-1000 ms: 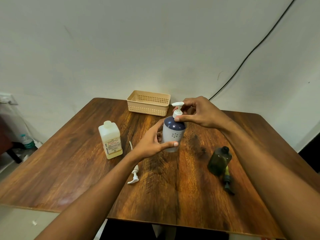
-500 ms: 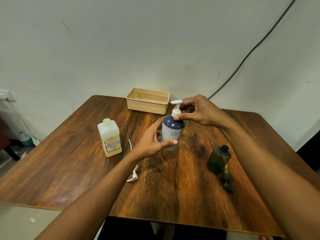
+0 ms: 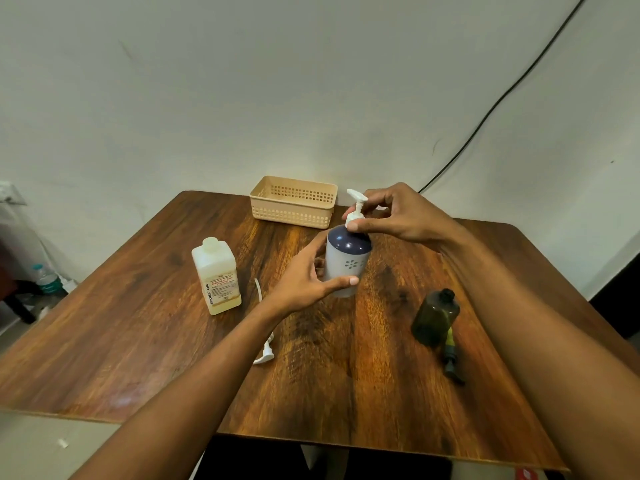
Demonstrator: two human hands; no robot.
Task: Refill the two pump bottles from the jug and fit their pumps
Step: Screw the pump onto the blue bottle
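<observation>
Wooden table: basket, jug, dark bottle, white pump, dark pump.

The surface is dark-grained wood under a glossy varnish. The basket is matt beige perforated plastic, and the jug is cloudy pale plastic with a paper label. The white and navy bottle and its white pump look like smooth plastic; the dark bottle is translucent and slightly shiny.

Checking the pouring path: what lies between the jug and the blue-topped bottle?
Head view: the left hand holding the bottle, and the tube of a loose white pump.
</observation>
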